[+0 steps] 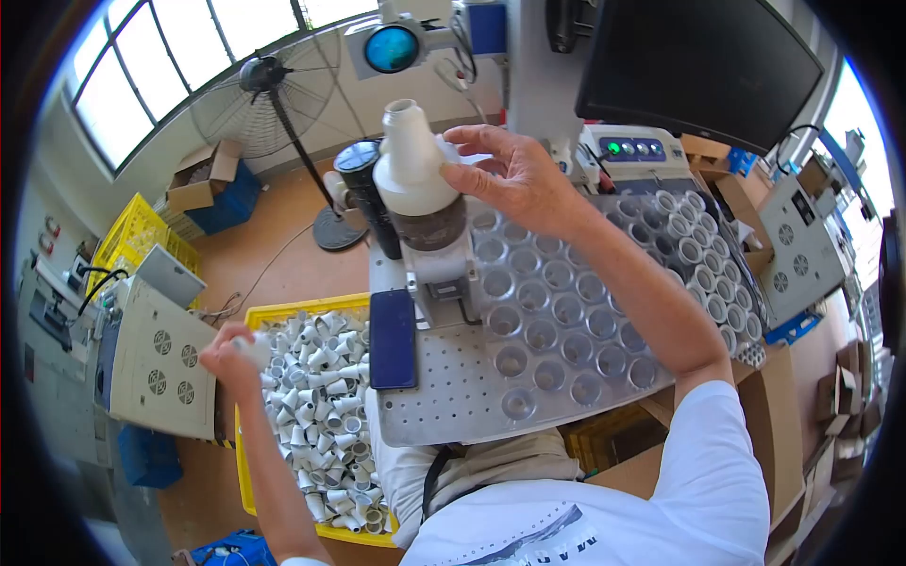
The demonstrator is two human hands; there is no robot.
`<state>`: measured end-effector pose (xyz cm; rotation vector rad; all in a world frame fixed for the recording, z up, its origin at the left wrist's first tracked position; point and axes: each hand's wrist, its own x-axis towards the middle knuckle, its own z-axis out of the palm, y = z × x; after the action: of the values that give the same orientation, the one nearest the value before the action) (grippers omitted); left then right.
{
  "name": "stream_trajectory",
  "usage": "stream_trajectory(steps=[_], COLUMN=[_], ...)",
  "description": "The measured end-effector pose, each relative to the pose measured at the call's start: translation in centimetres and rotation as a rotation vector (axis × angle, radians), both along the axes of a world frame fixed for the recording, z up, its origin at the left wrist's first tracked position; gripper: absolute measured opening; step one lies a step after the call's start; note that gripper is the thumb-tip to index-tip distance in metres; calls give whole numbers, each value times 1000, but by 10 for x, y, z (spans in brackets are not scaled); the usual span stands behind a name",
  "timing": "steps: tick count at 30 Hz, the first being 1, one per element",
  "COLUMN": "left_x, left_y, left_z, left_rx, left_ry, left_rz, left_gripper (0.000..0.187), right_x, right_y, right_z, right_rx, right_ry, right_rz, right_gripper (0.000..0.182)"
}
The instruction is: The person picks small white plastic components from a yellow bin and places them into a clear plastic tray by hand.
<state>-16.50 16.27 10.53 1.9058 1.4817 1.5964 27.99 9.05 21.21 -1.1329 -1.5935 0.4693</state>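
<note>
My right hand [514,179] is raised at the top centre, thumb and fingers closed round a small white part at the side of a white bottle-shaped piece [411,170]. That piece stands upright on a dark round holder [431,226]. My left hand [231,358] is at the left, closed on a small white part [253,350], which is slightly blurred. Below and beside this hand a yellow crate [247,472] holds many small white fittings [326,406].
A perforated metal table [434,406] carries a dark phone [393,340], clear round cups [567,309] and white cups [690,251]. A lens head [392,49] hangs above; a control box [634,149] and monitor [703,71] stand behind. A fan [264,75] is at the left.
</note>
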Motion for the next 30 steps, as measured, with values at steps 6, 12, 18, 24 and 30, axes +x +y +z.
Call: stream_trajectory(steps=[6, 12, 18, 24, 30], left_x=[-126, 19, 149, 168, 168], left_y=[3, -68, -133, -151, -152], left_z=[-121, -78, -76, -110, -105], left_rx=[-133, 6, -128, -272, -341], left_ry=[-10, -120, -98, 22, 53], left_rz=[239, -237, -710, -810, -795], left_gripper=[32, 35, 33, 22, 29], right_x=[129, 171, 189, 195, 133], right_y=[-124, -197, -199, -194, -140], right_z=[-3, -40, -59, -42, -3], right_rx=[-642, -1052, -1092, -970, -801], right_ry=[-683, -919, -820, -915, -634], right_rz=[-300, -331, -220, -338, -477], right_gripper=[54, 72, 78, 61, 50])
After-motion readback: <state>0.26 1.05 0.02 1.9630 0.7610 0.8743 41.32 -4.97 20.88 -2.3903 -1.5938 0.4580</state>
